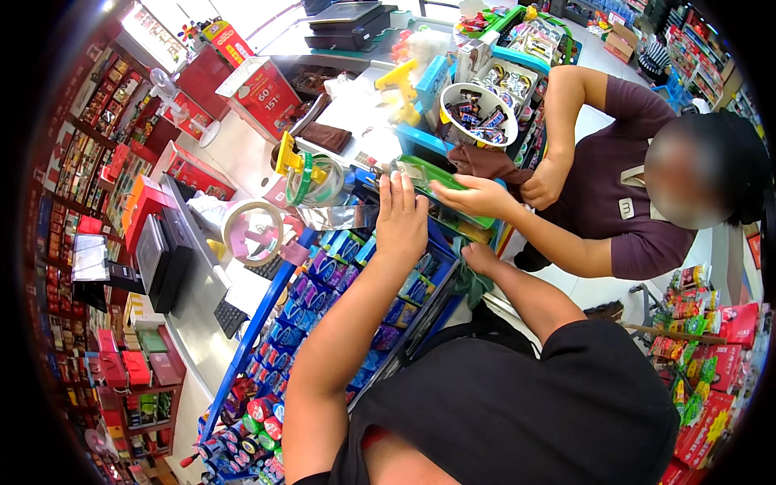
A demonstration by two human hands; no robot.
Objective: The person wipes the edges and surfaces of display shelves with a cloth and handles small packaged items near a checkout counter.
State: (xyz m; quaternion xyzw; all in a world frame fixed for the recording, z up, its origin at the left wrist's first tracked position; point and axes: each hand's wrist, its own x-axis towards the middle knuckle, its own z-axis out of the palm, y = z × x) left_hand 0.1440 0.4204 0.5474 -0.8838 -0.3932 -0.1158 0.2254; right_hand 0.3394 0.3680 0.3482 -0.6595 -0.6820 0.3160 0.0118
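Note:
My left hand [403,221] is stretched flat, palm down, at the top end of a blue display rack [260,339] filled with small packets. Its fingertips lie close to a clear plastic piece [412,171] beside a green tray [445,176]; whether they touch it I cannot tell. My right hand [480,257] grips a dark green cloth [471,284] that hangs at the rack's right side. Left of my left hand, tape rolls sit around yellow tape dispensers [291,159].
A co-worker [582,176] stands opposite, one hand over the green tray, the other on a brown cloth [485,163]. A tub of chocolate bars [479,115] stands behind the tray. At left are a pink tape dispenser [257,233], a keyboard [230,312] and a checkout screen [154,254].

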